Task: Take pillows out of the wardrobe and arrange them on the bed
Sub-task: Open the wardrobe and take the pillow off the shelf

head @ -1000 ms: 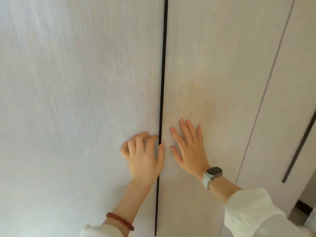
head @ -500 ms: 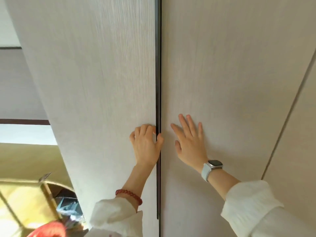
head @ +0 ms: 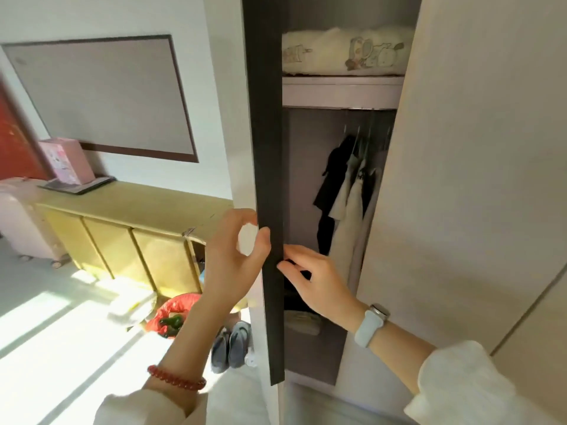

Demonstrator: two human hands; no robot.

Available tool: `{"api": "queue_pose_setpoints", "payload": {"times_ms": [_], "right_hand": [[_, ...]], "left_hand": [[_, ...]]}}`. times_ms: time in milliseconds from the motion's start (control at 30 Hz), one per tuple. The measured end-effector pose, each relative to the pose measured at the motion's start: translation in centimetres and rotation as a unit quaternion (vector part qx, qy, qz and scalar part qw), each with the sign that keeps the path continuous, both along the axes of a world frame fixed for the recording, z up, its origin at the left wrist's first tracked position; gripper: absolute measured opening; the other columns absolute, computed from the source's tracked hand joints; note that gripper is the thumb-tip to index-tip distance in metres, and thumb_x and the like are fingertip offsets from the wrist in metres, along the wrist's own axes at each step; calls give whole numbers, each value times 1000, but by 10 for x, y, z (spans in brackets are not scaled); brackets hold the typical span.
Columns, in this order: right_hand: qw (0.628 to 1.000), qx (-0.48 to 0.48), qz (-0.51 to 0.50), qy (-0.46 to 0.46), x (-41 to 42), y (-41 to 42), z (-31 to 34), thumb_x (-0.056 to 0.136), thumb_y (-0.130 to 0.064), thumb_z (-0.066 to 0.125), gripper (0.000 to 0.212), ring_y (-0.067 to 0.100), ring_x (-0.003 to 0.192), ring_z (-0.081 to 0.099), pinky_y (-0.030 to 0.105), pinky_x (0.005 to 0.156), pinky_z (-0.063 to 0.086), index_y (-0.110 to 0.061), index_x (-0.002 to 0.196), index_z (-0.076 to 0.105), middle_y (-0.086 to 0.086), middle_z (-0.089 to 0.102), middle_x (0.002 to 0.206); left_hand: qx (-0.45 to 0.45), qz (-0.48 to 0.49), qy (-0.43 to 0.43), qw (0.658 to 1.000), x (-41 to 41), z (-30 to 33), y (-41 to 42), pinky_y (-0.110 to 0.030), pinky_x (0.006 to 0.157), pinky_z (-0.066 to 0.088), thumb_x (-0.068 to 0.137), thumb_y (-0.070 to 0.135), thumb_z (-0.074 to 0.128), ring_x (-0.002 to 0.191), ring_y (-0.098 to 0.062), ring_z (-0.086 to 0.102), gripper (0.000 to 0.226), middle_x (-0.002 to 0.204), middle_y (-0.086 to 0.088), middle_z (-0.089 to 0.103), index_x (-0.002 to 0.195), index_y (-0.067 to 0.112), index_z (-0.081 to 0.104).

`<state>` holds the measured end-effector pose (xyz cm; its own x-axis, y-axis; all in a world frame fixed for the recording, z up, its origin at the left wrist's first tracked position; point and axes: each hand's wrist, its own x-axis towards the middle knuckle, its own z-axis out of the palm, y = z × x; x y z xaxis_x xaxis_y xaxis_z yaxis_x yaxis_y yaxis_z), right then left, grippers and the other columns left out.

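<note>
The pale wood-grain wardrobe door (head: 264,148) stands swung out edge-on toward the camera, its dark edge running as a tall vertical strip down the middle of the view. The left hand (head: 233,256) grips that edge from the left side, thumb against the dark strip and fingers curled round to the door's outer face; a red bead bracelet (head: 176,378) sits on that wrist above a white sleeve. The right hand (head: 316,280) reaches in from the right with fingers loosely extended, its fingertips (head: 283,266) touching the edge of the door just below the left thumb; it holds nothing. A pale grey wristwatch (head: 371,325) is on that wrist.

Inside the open wardrobe, a cream pillow with a cartoon print (head: 343,52) lies flat on the upper shelf (head: 340,90), well above both hands. Below the shelf, dark and white garments (head: 346,197) hang from a rail. The other pale wardrobe door (head: 475,179) is to the right.

To the left, a long yellow-green cabinet (head: 122,228) runs along the wall, with a pink box (head: 67,161) standing on its surface. A red bag (head: 175,311) and a pair of grey shoes (head: 230,345) lie on the sunlit floor near the wardrobe's foot.
</note>
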<state>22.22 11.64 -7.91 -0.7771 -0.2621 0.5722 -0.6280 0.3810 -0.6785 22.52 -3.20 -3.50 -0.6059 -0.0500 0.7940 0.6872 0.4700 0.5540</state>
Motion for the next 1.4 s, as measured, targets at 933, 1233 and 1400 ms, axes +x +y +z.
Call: {"api": "queue_pose_setpoints", "payload": {"times_ms": [933,1233,1400], "right_hand": [[983,162,-79,15,-65,-51,-10,89,-5,51,25,24,104,57,28,89,42,-8,112,60,8,65,108],[925,174,-325,90,-99,120,54,84,3,52,27,33,105,55,37,88,45,-5,109,60,15,61,111],[865,203,-426,173,-123,185,104,76,6,57,38,41,110,51,50,94,42,-3,112,57,22,56,118]], "left_hand": [[-111,173,-66,976,-25,-64,-70,-40,80,42,82,6,50,99,-28,52,36,114,-14,58,117,9,52],[-125,-47,-58,989,-166,6,97,-36,84,43,90,9,50,104,-29,54,30,114,-14,57,120,6,52],[-59,-184,-74,978,-218,80,199,-24,89,37,94,13,42,114,-21,49,39,128,-10,51,133,11,41]]}}
